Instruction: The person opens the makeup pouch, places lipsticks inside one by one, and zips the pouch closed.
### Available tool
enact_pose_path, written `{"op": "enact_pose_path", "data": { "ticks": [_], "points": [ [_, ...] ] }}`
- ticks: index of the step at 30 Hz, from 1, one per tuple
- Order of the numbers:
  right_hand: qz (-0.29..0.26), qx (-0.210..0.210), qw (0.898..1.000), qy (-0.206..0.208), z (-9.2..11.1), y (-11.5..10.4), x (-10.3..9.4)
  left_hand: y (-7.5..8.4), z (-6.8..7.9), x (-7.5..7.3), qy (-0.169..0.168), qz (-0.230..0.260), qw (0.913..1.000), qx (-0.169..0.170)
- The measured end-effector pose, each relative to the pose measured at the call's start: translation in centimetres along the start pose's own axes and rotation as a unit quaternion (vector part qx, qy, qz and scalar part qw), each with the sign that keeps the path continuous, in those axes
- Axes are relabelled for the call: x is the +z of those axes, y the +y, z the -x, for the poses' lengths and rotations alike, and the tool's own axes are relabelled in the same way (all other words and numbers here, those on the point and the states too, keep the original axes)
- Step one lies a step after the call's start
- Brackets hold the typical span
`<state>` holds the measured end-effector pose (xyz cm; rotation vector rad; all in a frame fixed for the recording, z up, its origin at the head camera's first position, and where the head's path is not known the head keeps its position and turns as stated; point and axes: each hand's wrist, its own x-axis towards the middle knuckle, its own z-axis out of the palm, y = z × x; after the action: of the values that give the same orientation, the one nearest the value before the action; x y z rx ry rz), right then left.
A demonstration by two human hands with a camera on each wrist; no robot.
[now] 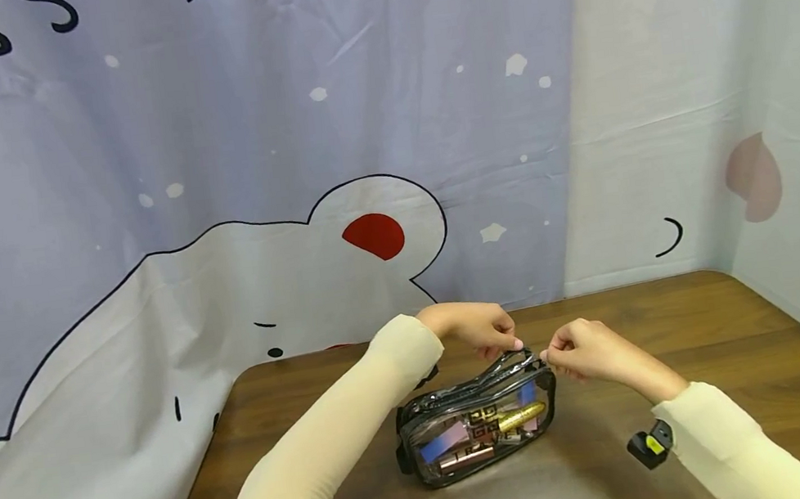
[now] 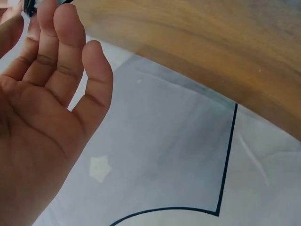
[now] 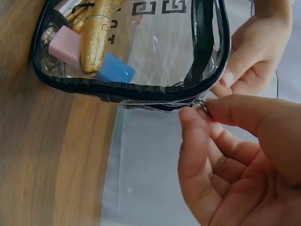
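A clear cosmetic pouch (image 1: 431,427) with black trim stands on the wooden table, its lettered front facing me. Through the plastic show a gold tube (image 3: 96,40), a pink block-shaped item (image 3: 66,45) and a blue one (image 3: 115,68). At the pouch's top right corner my right hand (image 1: 593,351) pinches a small metal zipper pull (image 3: 202,104) between thumb and index finger. From behind, my left hand (image 1: 479,327) pinches the pouch's top edge close to the same corner. In the left wrist view the left palm (image 2: 37,117) shows, its other fingers loosely bent.
The wooden table (image 1: 675,325) has rounded far corners. Behind it hangs a printed curtain (image 1: 492,148), with another light cloth along the right side. A black wrist camera (image 1: 648,445) sits by the right sleeve.
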<state>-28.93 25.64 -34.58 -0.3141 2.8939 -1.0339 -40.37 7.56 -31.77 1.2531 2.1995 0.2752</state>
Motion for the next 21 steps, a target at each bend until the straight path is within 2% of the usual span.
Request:
{"op": "enact_pose_path", "data": {
  "ticks": [10, 16, 21],
  "points": [
    [0.004, -0.011, 0.999, 0.042, -0.2, -0.1, 0.2, -0.2, -1.0, 0.7, -0.009, -0.002, 0.9996, 0.028],
    [-0.002, -0.018, 0.997, 0.071, 0.0, -0.4, 0.7, 0.2, -1.0, 1.0, 0.003, -0.012, 0.9996, 0.026],
    [-0.017, -0.022, 0.997, 0.067, 0.0, -1.0, 0.9, 0.4, -0.6, 1.0, 0.013, -0.033, 0.9989, 0.031]
  ]
}}
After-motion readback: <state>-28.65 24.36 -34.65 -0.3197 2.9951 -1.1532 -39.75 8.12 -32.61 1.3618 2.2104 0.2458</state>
